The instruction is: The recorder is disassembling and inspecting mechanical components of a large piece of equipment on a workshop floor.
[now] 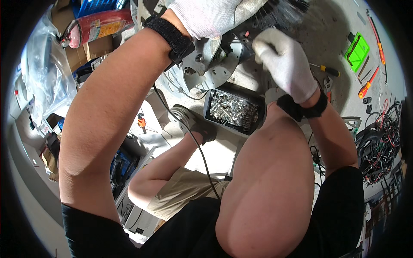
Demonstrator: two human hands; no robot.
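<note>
My left hand (211,16), in a white work glove, reaches over a metal assembly (226,64) with flat round plates and bolts. Its fingers run toward the upper edge and are partly hidden, so their grip does not show. A dark, bristly, brush-like thing (279,15) lies just beyond that glove; whether the hand touches it I cannot tell. My right hand (286,62), gloved too, is just right of the assembly with its fingers curled in. Anything inside them is hidden. Below the assembly stands a black bin (211,112) full of small shiny metal fasteners (234,109).
Right on the floor lie a yellow-black screwdriver (329,70), a bright green holder (356,51), orange-handled tools (365,89) and tangled cables (378,146). Left are a red fire extinguisher (101,28), clear plastic wrap (47,64) and cardboard boxes. A black cable (195,144) crosses my lap area.
</note>
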